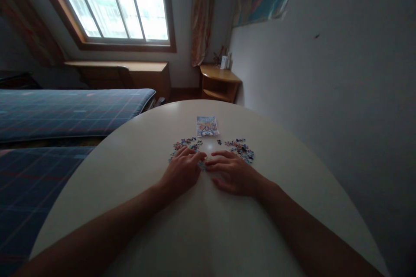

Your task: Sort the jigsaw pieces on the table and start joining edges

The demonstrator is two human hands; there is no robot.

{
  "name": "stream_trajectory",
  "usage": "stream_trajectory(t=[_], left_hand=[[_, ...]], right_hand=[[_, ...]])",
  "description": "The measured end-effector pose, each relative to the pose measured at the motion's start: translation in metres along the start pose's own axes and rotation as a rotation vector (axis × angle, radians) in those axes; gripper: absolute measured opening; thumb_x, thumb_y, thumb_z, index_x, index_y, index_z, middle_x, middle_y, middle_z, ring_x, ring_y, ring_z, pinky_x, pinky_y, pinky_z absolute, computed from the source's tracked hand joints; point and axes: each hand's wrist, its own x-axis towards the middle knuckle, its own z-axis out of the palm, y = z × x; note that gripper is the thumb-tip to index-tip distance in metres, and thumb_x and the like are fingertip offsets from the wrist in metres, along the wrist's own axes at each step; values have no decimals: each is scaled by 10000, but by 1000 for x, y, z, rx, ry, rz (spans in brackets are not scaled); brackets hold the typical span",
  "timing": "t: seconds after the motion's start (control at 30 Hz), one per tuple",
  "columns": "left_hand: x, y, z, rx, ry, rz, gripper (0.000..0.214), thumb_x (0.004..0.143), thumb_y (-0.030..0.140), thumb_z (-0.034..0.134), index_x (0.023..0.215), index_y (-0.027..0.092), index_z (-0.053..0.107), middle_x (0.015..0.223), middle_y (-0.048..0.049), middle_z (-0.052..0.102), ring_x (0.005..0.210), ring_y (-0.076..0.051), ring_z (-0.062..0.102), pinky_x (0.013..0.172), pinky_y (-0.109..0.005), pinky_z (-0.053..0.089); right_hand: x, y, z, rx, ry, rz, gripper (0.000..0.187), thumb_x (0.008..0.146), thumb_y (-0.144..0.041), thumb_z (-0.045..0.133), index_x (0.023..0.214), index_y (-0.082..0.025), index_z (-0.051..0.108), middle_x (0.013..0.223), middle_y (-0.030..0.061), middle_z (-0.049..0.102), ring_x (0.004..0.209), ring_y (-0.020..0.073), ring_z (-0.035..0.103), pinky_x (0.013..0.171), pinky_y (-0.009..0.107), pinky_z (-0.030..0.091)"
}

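Observation:
My left hand (182, 169) and my right hand (232, 173) lie palm down on a round white table (136, 169), fingertips meeting over a few jigsaw pieces (202, 165). Both hands have fingers stretched out and pressed flat on the pieces. A heap of loose puzzle pieces (184, 144) lies just beyond my left hand. Another heap (241, 148) lies beyond my right hand. A small picture card (207, 126) rests farther back on the table.
A bed with a blue plaid cover (65, 110) stands left of the table. A grey wall (341, 95) runs close along the right. A wooden corner shelf (219, 82) and a window (113, 2) are at the back.

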Motion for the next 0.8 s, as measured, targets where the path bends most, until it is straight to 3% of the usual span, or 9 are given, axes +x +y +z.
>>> stream_trajectory(t=[0.2,0.43,0.8], left_hand=[[0,-4,-3,17,0,-46,342,741,33,513,1007,216,625,995,-43,720,979,-230,630,945,-403,500],[0,-4,-10,60,27,68,178,778,101,533,884,204,632,770,-36,693,802,-208,634,924,-406,496],[2,-5,-8,-62,54,66,310,724,41,537,956,224,631,890,-9,745,879,-207,668,925,-397,510]], right_hand=[[-2,2,1,-48,24,61,287,850,-264,649,1133,-269,702,1265,50,662,1297,257,503,1079,485,425],[-3,5,1,-40,66,66,260,852,-257,652,1106,-271,706,1247,38,670,1295,239,499,1096,468,413],[0,-4,-4,16,-37,-16,264,845,-297,652,1101,-292,718,1153,20,695,1245,247,525,1078,454,414]])
